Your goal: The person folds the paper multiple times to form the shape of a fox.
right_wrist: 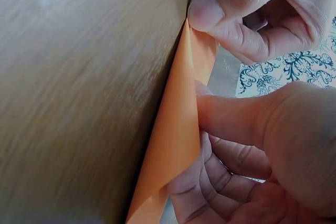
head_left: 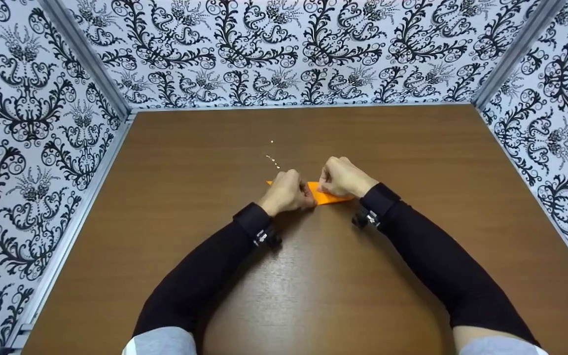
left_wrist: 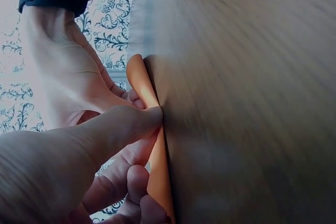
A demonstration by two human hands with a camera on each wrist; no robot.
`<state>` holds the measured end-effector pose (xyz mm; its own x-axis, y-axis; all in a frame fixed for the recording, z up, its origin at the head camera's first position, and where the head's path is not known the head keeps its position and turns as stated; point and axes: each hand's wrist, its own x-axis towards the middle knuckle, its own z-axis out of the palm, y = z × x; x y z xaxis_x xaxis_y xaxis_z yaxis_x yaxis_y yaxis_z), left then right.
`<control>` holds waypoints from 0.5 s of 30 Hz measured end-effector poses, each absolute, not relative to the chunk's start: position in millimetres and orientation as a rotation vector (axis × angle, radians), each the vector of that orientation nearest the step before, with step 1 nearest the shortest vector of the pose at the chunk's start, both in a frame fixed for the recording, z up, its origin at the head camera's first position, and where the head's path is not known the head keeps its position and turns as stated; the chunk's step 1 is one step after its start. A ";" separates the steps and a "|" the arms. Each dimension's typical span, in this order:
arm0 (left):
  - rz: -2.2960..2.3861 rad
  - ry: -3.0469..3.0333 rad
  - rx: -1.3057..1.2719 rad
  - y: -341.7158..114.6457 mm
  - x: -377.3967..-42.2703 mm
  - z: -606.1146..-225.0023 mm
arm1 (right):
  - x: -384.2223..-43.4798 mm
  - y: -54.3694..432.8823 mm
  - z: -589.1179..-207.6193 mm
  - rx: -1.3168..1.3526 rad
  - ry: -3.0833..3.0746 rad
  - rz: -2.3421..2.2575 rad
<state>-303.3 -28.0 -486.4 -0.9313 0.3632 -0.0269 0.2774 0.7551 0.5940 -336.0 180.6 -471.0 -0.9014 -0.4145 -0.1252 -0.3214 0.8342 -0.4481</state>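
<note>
A strip of orange paper (head_left: 327, 196) lies between my two hands, low over the brown table. My left hand (head_left: 286, 192) pinches its near edge, the thumb pressed on it in the left wrist view. Beside it, my right hand (head_left: 343, 176) grips the paper farther right, thumb and bent fingers at its edge. The right wrist view shows the orange sheet (right_wrist: 170, 140) curled over along its length, tapering to a point under the left thumb. Part of the paper is hidden behind the left hand.
Small white specks (head_left: 272, 160) show on the table (head_left: 190, 148) just beyond the left hand. Patterned black-and-white panels (head_left: 274, 54) with metal posts enclose the back and sides. Black wrist cameras (head_left: 266, 238) hang under both wrists.
</note>
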 end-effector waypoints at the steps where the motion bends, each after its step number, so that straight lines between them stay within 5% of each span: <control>1: 0.925 2.805 0.516 -28.6 -303.4 -487.0 | -335.7 180.4 -471.1 -0.565 2.798 -0.628; 15: 0.990 2.742 0.371 -42.1 -301.3 -483.3 | -334.4 179.4 -470.8 -0.547 2.800 -0.624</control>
